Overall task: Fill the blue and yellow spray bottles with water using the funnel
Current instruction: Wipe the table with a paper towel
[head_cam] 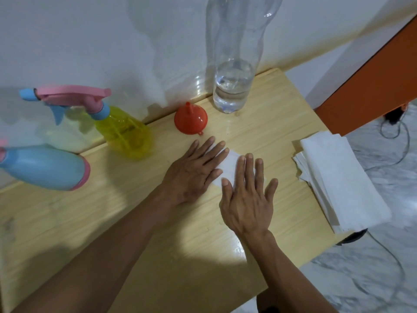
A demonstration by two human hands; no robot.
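Funnel sits mouth-down on the wooden surface, between the yellow spray bottle and the clear water bottle; the blue spray bottle stands far left. Left hand and right hand press flat, fingers straight, on a white tissue. Stacked tissues lie at the right edge.
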